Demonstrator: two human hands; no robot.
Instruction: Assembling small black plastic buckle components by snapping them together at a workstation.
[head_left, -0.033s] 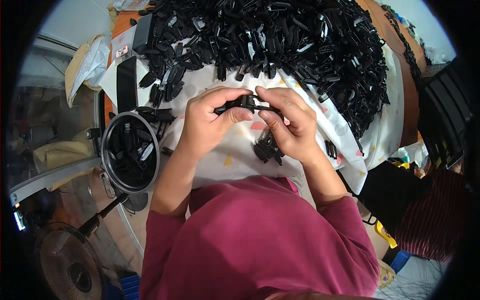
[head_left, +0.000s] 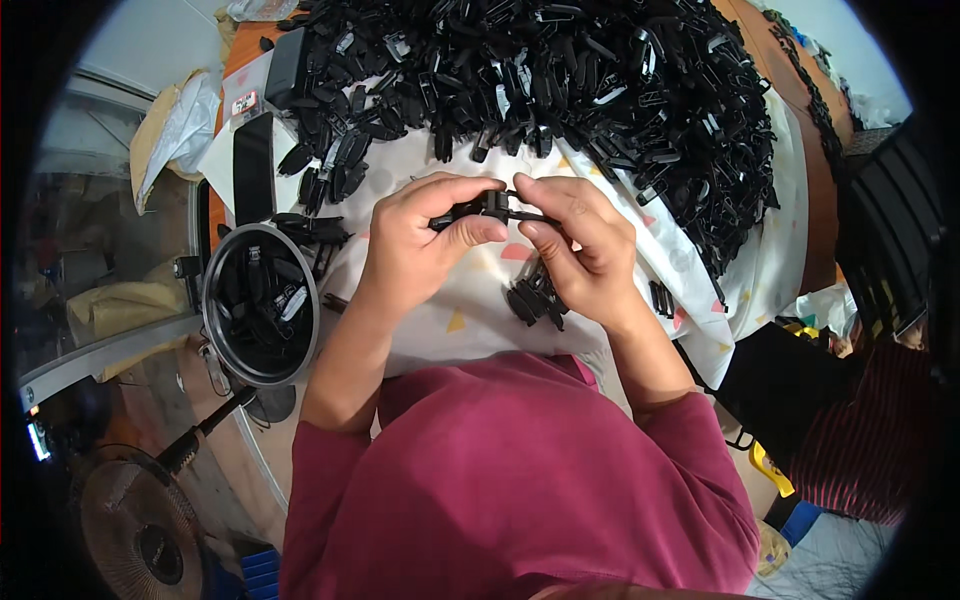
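Note:
My left hand (head_left: 405,245) is closed on a small black plastic clip-like part (head_left: 494,204), gripping it between thumb and forefinger. My right hand (head_left: 590,245) pinches a slim black piece (head_left: 530,215) that meets the part's right end. Whether the two are joined or merely touching, I cannot tell, since my fingertips cover much of them. Beneath my right hand, a small cluster of similar black parts (head_left: 537,298) lies on the patterned white cloth (head_left: 430,335). A few more black pieces (head_left: 662,298) rest just right of my right wrist.
A big heap of black plastic parts (head_left: 560,80) covers the far side of the table. At left, a metal-rimmed bowl (head_left: 312,330) holds more parts, near a dark phone (head_left: 253,170) and a dark box (head_left: 286,70). A fan (head_left: 150,540) stands low at left.

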